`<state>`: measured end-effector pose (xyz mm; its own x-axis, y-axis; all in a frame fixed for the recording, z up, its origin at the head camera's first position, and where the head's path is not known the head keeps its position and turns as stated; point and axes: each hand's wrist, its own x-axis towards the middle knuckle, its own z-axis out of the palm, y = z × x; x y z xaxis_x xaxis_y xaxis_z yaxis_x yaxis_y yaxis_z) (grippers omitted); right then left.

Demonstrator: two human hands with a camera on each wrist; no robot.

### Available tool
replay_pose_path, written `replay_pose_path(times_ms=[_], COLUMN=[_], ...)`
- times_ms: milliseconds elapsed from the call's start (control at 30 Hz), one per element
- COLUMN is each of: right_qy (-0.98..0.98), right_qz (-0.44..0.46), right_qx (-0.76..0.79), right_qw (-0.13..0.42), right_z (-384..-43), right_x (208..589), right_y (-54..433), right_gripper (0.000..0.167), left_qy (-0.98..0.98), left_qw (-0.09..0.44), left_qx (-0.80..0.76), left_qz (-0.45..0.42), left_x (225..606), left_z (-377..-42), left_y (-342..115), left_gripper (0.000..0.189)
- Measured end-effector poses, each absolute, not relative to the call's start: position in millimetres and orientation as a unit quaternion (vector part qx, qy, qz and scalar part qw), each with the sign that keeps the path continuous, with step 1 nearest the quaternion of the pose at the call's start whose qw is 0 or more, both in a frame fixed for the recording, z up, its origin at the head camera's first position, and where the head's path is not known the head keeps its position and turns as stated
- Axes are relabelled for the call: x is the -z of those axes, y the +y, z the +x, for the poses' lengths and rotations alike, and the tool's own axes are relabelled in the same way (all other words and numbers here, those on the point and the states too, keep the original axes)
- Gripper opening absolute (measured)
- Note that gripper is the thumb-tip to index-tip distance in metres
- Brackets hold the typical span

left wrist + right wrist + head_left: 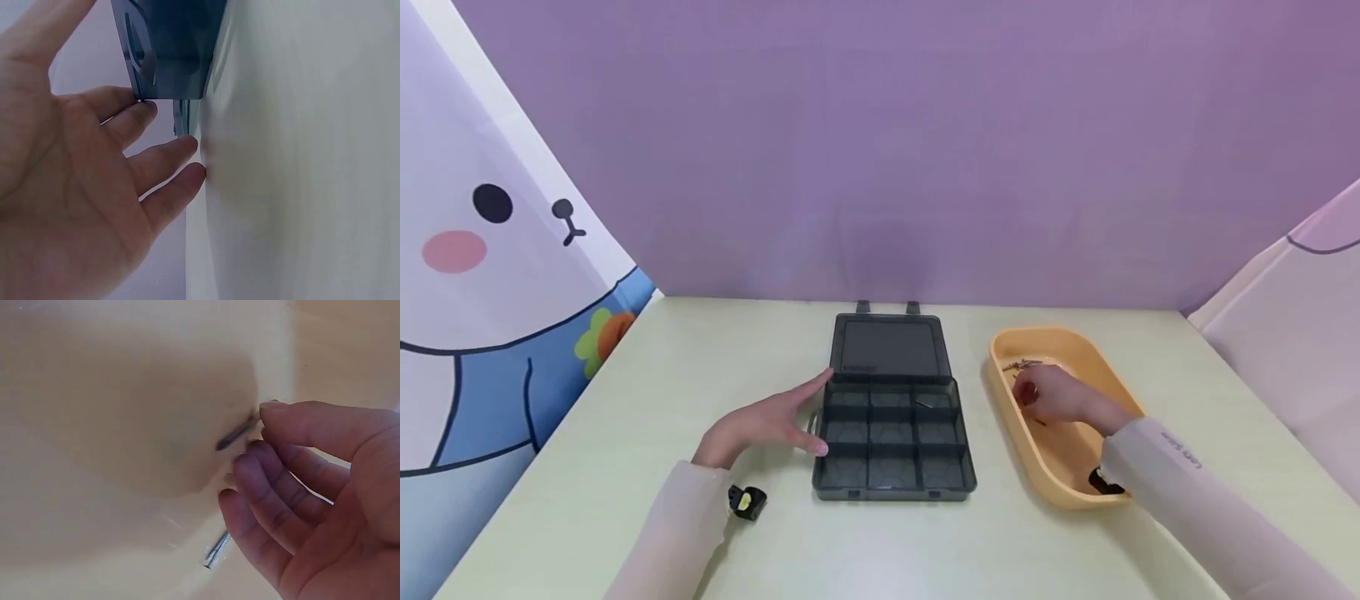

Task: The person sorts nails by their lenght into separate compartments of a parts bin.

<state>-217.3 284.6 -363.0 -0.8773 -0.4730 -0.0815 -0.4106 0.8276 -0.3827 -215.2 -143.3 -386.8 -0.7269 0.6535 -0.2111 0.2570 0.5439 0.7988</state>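
My left hand (767, 425) is spread along the left side of a dark, see-through compartment box (891, 493), thumb at its near rim and a finger by the hinge. In the left wrist view, fingertips (147, 111) meet the end of the box. Over at the right, my right hand (1052, 396) reaches down into an orange tray (1033, 454). Its thumb and fingers pinch a dark, slim screw (236, 434), blurred in the right wrist view. Below the fingers lies a silvery screw (216, 550). More screws (1021, 364) lie toward the tray's far end.
The box's lid (891, 348) lies folded back toward the purple backdrop (887, 150). One thin piece (923, 405) is in a back right compartment. The pale table (737, 342) extends around the box and tray. Printed cloth (497, 292) hangs at the left.
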Motion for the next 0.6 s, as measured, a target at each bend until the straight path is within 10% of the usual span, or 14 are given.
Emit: replay_pose_path(times_ms=[600], right_qy=[0.952], right_qz=[-0.245], right_qx=[0.178], right_qw=[0.049], right_z=[-216.5], right_x=[370.8], right_y=[283.4], right_gripper=[0.019], left_qy=[0.848], left_qw=[0.242], left_qx=[-0.389], left_qz=[0.265], left_x=[389.9], left_z=[-213.5], left_y=[-142.3], left_gripper=[0.114])
